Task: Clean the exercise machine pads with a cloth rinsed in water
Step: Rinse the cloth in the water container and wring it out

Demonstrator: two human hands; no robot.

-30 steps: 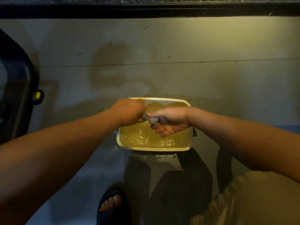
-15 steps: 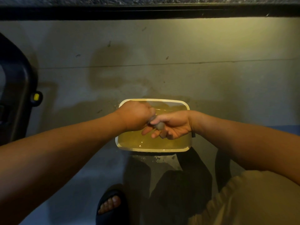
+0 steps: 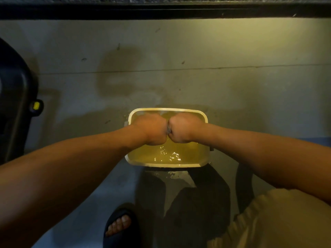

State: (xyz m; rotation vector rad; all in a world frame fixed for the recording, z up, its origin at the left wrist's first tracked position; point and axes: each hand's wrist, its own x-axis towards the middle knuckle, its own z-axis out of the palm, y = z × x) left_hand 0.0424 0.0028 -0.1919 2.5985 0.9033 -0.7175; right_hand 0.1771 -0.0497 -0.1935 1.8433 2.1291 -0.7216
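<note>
The left hand (image 3: 152, 130) and the right hand (image 3: 184, 128) are both balled into tight fists. They press knuckle to knuckle, right over the tub (image 3: 168, 164). A tiny gray bit of the cloth (image 3: 168, 129) peeks out between them. The rest of it is hidden inside the fists. It looks like both hands are clamped on it and are wringing it out.

The tub sits on the floor (image 3: 232, 86) and is full of yellow-looking water (image 3: 179, 151). The water ripples just under the hands, so drips seem to be falling there.

Here is what could go wrong. The floor next to the tub is already wet, near its close edge. The foot (image 3: 118, 225) in a sandal stands close to that wet patch. If more water splashes out, the foot could slip.

The hands are over the far half of the tub. If they drift sideways while they twist, water will land on the floor, not in the tub.

If the squeeze is too soft, the cloth will stay soggy and drip all the way to the machine (image 3: 14, 104) on the left. Then the pads could end up too wet.

An arm could also bump the tub rim and tip water out.
</note>
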